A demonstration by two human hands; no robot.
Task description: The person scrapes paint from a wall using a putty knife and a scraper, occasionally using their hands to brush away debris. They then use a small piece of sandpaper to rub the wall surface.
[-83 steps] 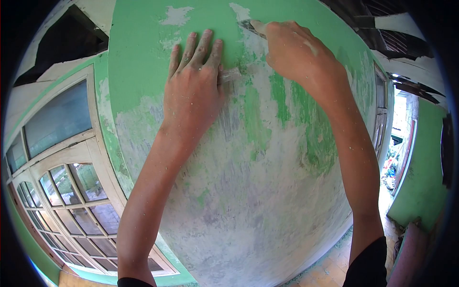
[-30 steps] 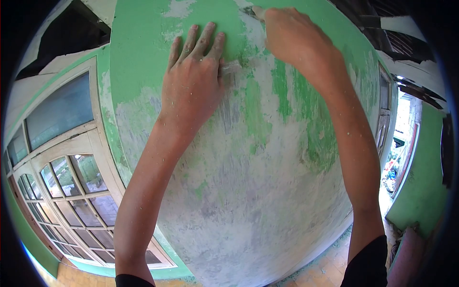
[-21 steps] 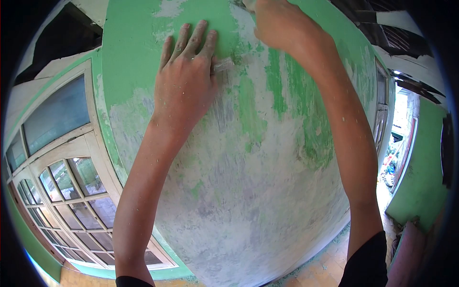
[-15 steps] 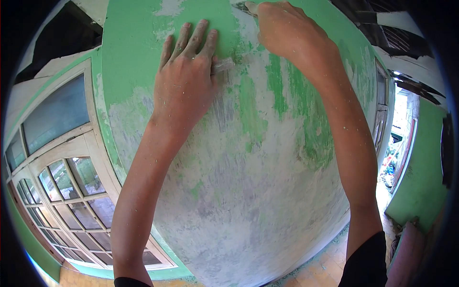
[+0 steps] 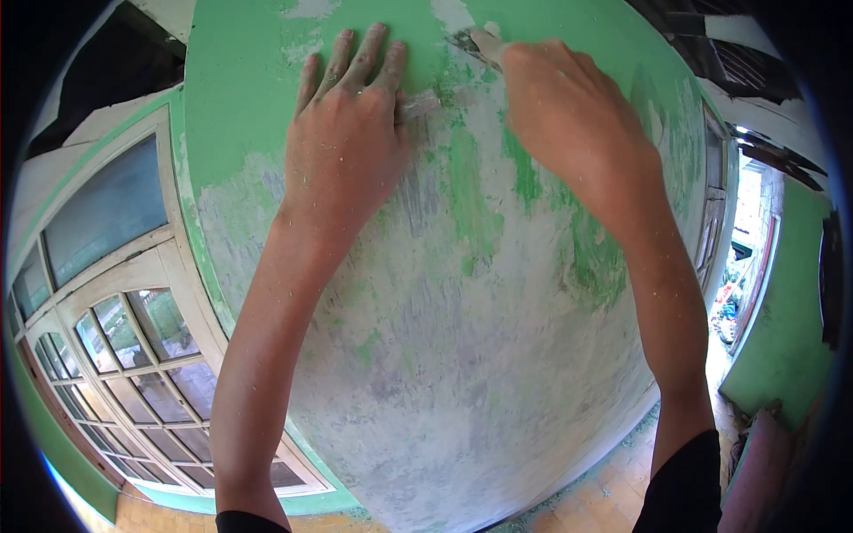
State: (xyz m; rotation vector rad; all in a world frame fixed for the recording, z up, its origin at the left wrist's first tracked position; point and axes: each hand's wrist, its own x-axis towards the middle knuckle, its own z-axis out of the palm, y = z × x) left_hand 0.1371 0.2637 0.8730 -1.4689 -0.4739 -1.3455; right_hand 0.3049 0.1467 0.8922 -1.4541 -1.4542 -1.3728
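Note:
My right hand [image 5: 577, 120] is closed round the pale handle of a scraper [image 5: 485, 41]. Its thin dark blade lies against the upper part of the wall [image 5: 480, 338], where green paint meets a bare whitish strip. To the left, my left hand [image 5: 346, 124] rests flat on the wall, fingers spread and dusty. A short translucent strip [image 5: 418, 105] sticks out beside its thumb; the thumb itself is mostly hidden. Flaked green patches [image 5: 471, 191] remain on the grey-white surface below both hands, and paint flecks dot my forearms.
A white-framed glass door [image 5: 147, 355] stands at the left, under a window pane [image 5: 107, 213]. Tiled floor [image 5: 586, 497] with green paint scraps runs along the wall's base. On the right are a bright doorway [image 5: 742, 266] and another green wall [image 5: 782, 311]. Broken ceiling panels hang above.
My right hand and the scraper have moved down and to the right along the wall, showing more of the pale strip above the blade. My left hand stays flat, slightly higher in view.

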